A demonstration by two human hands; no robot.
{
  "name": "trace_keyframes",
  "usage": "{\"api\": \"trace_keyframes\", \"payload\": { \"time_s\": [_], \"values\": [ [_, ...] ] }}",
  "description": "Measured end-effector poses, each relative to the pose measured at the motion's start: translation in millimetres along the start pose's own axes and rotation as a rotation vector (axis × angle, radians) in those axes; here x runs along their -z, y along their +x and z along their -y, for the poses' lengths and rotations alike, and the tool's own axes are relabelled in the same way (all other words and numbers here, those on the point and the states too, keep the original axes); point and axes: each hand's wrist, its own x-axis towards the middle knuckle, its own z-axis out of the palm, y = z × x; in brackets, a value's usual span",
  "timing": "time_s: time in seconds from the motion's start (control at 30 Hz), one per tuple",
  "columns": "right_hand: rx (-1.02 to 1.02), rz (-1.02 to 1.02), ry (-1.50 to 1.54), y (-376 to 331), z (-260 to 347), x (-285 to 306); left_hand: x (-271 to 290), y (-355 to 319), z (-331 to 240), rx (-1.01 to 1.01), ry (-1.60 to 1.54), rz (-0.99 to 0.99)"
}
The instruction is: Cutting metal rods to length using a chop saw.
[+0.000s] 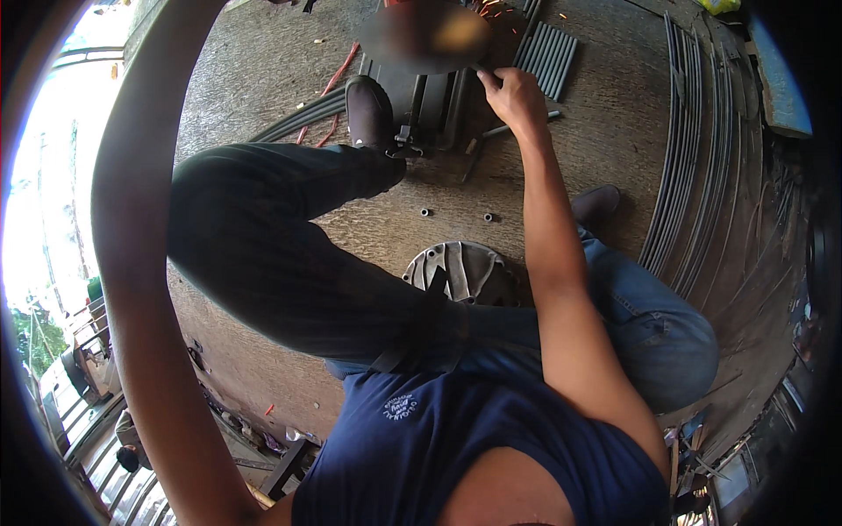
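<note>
My right hand is closed at the right side of a cutting machine with a blurred round disc or guard. Its thumb and index finger meet near the disc's lower right edge. What they hold, if anything, is too small to make out. Orange sparks show beyond the disc. My left forearm rises along the left side and leaves the picture at the top, its hand out of sight. Below the disc is the machine's dark metal base, with my shoe against its left side.
A row of short grey tubes lies right of the machine. Long rods line the floor at the right, and more rods lie at the left. Two small metal rings and a ribbed round metal casing sit between my legs.
</note>
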Motion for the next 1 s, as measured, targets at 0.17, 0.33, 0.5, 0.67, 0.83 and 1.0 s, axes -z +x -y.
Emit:
{"api": "trace_keyframes", "payload": {
  "time_s": [0.17, 0.33, 0.5, 0.67, 0.83, 1.0],
  "values": [
    [0.028, -0.046, -0.007, 0, -2, -2, 2, -1, 2, -0.007, 0.03, 0.032],
    [0.011, -0.043, -0.017, 0, -2, -3, 6, 1, -1, 0.043, 0.025, 0.066],
    [0.028, -0.075, -0.031, -1, -1, -4, -1, -3, -5, 0.131, -0.032, 0.019],
    [0.014, -0.073, -0.039, -2, 0, -6, -8, -10, -4, 0.061, -0.047, -0.004],
    [0.017, -0.086, -0.015, -3, -1, -7, 2, -7, -5, 0.079, 0.014, 0.102],
    [0.056, -0.142, -0.018, -4, 1, -5, 1, -1, 0, 0.023, 0.013, 0.013]
  ]
}}
